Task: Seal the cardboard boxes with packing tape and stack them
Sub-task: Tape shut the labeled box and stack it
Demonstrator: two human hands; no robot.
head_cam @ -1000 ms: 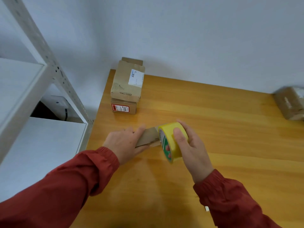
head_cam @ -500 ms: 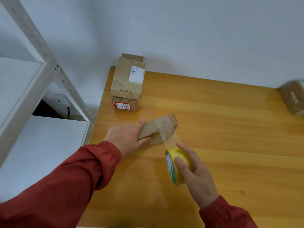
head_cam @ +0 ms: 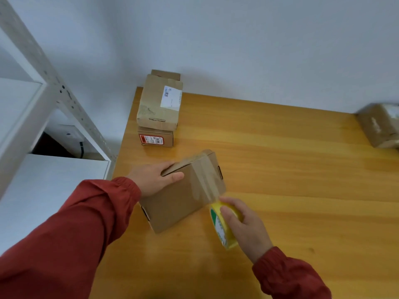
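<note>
Now L hand (head_cam: 154,180) tilts box (head_cam: 179,201), tape roll (head_cam: 222,225) in R hand (head_cam: 244,227) beside.

A wooden counter (head_cam: 291,169) with an orange-yellow grain fills the lower right of the view, its far edge set against a plain pale grey wall (head_cam: 216,39). To the left stands a white metal shelving unit (head_cam: 19,117), just beside the counter's left edge; its slanting upright (head_cam: 71,108) is pierced with a row of small holes. Two white shelf boards (head_cam: 54,182) show, one above the other. In the dark gap between them sits a white object with a black strap or cable (head_cam: 72,138), possibly a bag, though too shadowed to tell.
</note>
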